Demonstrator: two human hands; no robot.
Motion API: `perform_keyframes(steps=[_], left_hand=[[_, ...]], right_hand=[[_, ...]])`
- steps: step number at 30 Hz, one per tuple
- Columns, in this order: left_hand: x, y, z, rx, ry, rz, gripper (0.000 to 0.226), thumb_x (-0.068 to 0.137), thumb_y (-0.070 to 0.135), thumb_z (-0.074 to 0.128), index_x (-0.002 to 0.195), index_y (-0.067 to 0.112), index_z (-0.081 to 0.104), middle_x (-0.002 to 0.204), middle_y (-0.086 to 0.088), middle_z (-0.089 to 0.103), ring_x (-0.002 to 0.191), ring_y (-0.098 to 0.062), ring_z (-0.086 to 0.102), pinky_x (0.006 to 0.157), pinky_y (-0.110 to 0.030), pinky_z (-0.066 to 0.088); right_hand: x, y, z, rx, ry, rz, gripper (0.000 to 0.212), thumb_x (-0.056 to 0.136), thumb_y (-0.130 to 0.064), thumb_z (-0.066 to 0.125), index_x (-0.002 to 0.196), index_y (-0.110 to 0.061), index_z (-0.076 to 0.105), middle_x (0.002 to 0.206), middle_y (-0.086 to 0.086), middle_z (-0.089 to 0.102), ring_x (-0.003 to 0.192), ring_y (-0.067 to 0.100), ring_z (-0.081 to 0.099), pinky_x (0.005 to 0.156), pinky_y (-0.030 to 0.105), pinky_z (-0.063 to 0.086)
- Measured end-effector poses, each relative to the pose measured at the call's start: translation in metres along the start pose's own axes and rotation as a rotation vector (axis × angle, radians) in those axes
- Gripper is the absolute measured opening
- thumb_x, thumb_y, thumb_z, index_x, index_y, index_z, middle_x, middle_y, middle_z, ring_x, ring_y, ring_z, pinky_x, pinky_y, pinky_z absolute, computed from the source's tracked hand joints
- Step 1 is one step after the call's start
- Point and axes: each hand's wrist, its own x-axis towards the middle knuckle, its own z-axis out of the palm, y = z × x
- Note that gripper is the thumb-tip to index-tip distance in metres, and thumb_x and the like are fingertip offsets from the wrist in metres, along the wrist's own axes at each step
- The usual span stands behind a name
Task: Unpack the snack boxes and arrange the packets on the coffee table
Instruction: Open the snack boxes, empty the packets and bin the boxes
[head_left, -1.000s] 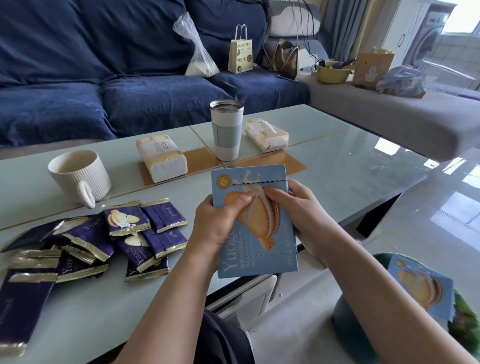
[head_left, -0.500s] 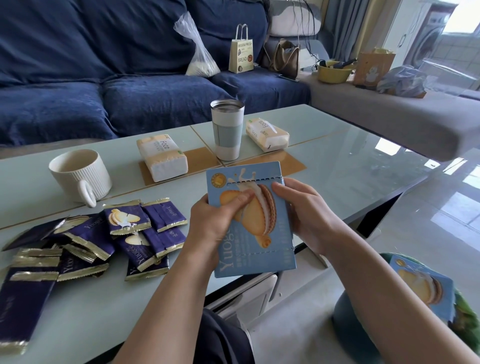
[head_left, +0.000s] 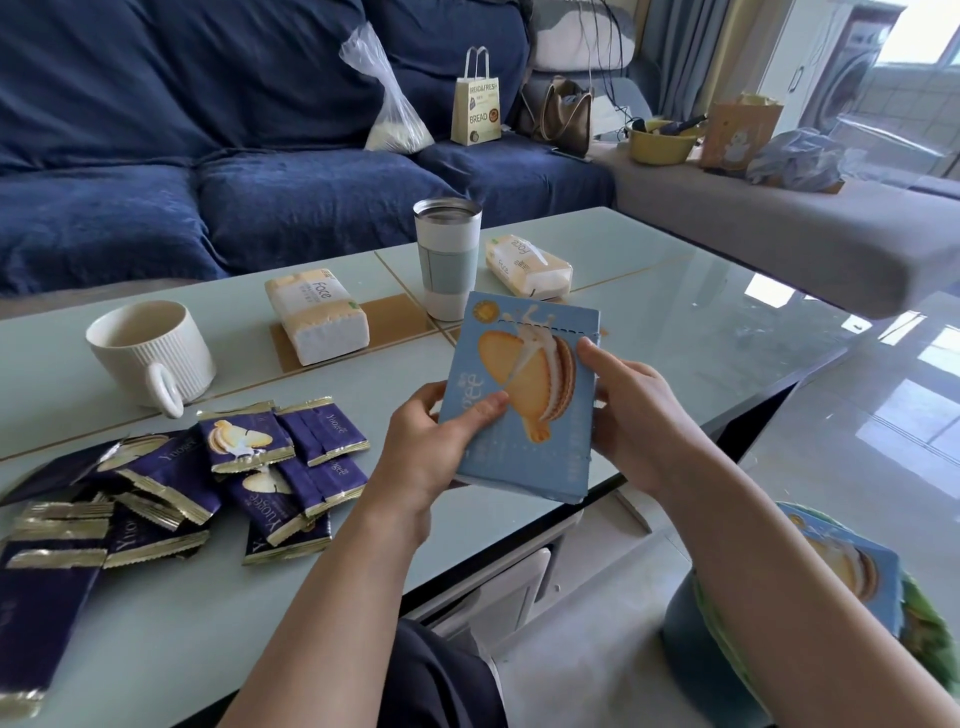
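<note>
- Above the near edge of the desk (head_left: 675, 332), a light-blue snack box (head_left: 524, 400) is held upright in both hands, printed face toward the camera, its top leaning slightly right.
- Left hand (head_left: 431, 447): grip closed on the box's lower left edge, thumb pressed flat on the printed face, fingers behind the box.
- Right hand (head_left: 631, 415): grip closed on the box's right edge, thumb tip resting just below the perforated tear line near the top.
- Box flaps: top end appears closed; the tear strip looks intact.
- Dark purple snack packets (head_left: 244, 441) with gold crimped ends lie in a loose, overlapping cluster on the desk, left of the left hand.
- Second blue box (head_left: 852, 571) sits at lower right, off the desk, partly hidden by the right forearm.
- Farther back on the desk: a white ribbed mug (head_left: 150, 358), two tissue packs (head_left: 317, 322), and a steel-rimmed tumbler (head_left: 448, 260) between them.
</note>
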Motion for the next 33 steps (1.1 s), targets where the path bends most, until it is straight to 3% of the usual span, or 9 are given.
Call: perform_keyframes(steps=[5, 8, 11, 14, 19, 23, 26, 29, 33], left_hand=[[0.003, -0.003, -0.001, -0.036, 0.093, 0.021, 0.033, 0.078, 0.033, 0.079, 0.104, 0.022, 0.063, 0.091, 0.000, 0.073, 0.070, -0.009, 0.070, 0.063, -0.030, 0.058], [0.003, -0.003, -0.001, -0.035, 0.130, 0.053, 0.035, 0.078, 0.032, 0.079, 0.106, 0.021, 0.061, 0.087, 0.002, 0.071, 0.057, 0.000, 0.066, 0.048, -0.018, 0.052], [0.004, -0.004, -0.003, -0.043, 0.126, 0.034, 0.040, 0.078, 0.037, 0.078, 0.110, 0.021, 0.062, 0.090, 0.001, 0.073, 0.068, -0.009, 0.069, 0.057, -0.025, 0.054], [0.005, -0.004, -0.004, -0.075, 0.082, -0.004, 0.031, 0.081, 0.034, 0.075, 0.108, 0.024, 0.063, 0.089, 0.000, 0.074, 0.072, -0.014, 0.069, 0.068, -0.034, 0.055], [0.006, -0.005, -0.001, -0.095, 0.052, 0.024, 0.031, 0.086, 0.026, 0.071, 0.114, 0.027, 0.058, 0.093, -0.001, 0.073, 0.075, -0.015, 0.069, 0.068, -0.033, 0.055], [0.004, -0.006, 0.002, -0.050, 0.068, 0.081, 0.048, 0.086, 0.028, 0.072, 0.127, 0.033, 0.047, 0.095, 0.001, 0.072, 0.077, -0.012, 0.069, 0.067, -0.032, 0.055], [0.004, -0.007, 0.001, -0.051, 0.042, 0.069, 0.050, 0.087, 0.028, 0.071, 0.130, 0.036, 0.045, 0.097, -0.001, 0.071, 0.080, -0.014, 0.070, 0.072, -0.037, 0.060], [0.003, -0.004, 0.002, -0.106, 0.007, 0.019, 0.042, 0.090, 0.029, 0.067, 0.124, 0.042, 0.047, 0.101, 0.000, 0.071, 0.083, -0.016, 0.069, 0.064, -0.032, 0.058], [0.002, -0.002, 0.002, -0.132, -0.035, 0.026, 0.041, 0.092, 0.025, 0.064, 0.121, 0.048, 0.047, 0.103, 0.001, 0.070, 0.086, -0.016, 0.069, 0.060, -0.029, 0.055]], right_hand=[[0.001, 0.002, -0.004, -0.316, 0.055, -0.042, 0.027, 0.093, -0.030, 0.062, 0.094, -0.004, 0.068, 0.090, 0.006, 0.072, 0.072, 0.020, 0.069, 0.062, 0.031, 0.058], [0.000, 0.005, -0.004, -0.389, 0.073, -0.043, 0.024, 0.091, -0.028, 0.066, 0.095, -0.004, 0.067, 0.096, 0.006, 0.073, 0.078, 0.019, 0.072, 0.069, 0.036, 0.061], [0.001, 0.005, -0.004, -0.468, 0.063, -0.023, 0.019, 0.091, -0.029, 0.065, 0.088, -0.010, 0.066, 0.092, 0.002, 0.074, 0.079, 0.016, 0.072, 0.077, 0.040, 0.061], [0.001, 0.002, -0.008, -0.417, 0.056, 0.042, 0.019, 0.089, -0.027, 0.068, 0.084, -0.009, 0.064, 0.094, 0.007, 0.073, 0.076, 0.020, 0.073, 0.071, 0.037, 0.061], [0.002, -0.005, -0.019, -0.206, 0.031, 0.171, 0.030, 0.080, -0.020, 0.078, 0.101, -0.003, 0.065, 0.091, 0.010, 0.071, 0.076, 0.029, 0.071, 0.074, 0.041, 0.060], [0.006, -0.002, -0.016, -0.301, 0.128, 0.111, 0.027, 0.079, -0.022, 0.079, 0.091, -0.011, 0.058, 0.088, 0.005, 0.071, 0.082, 0.024, 0.071, 0.083, 0.046, 0.058], [0.008, -0.001, -0.013, -0.423, 0.201, 0.012, 0.026, 0.078, -0.025, 0.078, 0.087, -0.013, 0.058, 0.082, 0.002, 0.071, 0.075, 0.014, 0.067, 0.075, 0.034, 0.056], [0.005, -0.005, -0.012, -0.371, 0.209, -0.020, 0.023, 0.078, -0.022, 0.078, 0.084, -0.014, 0.057, 0.072, 0.002, 0.069, 0.055, 0.010, 0.059, 0.057, 0.029, 0.042], [0.001, -0.009, -0.011, -0.333, 0.215, -0.052, 0.019, 0.079, -0.019, 0.077, 0.084, -0.013, 0.060, 0.065, 0.000, 0.066, 0.052, 0.013, 0.055, 0.058, 0.032, 0.042]])
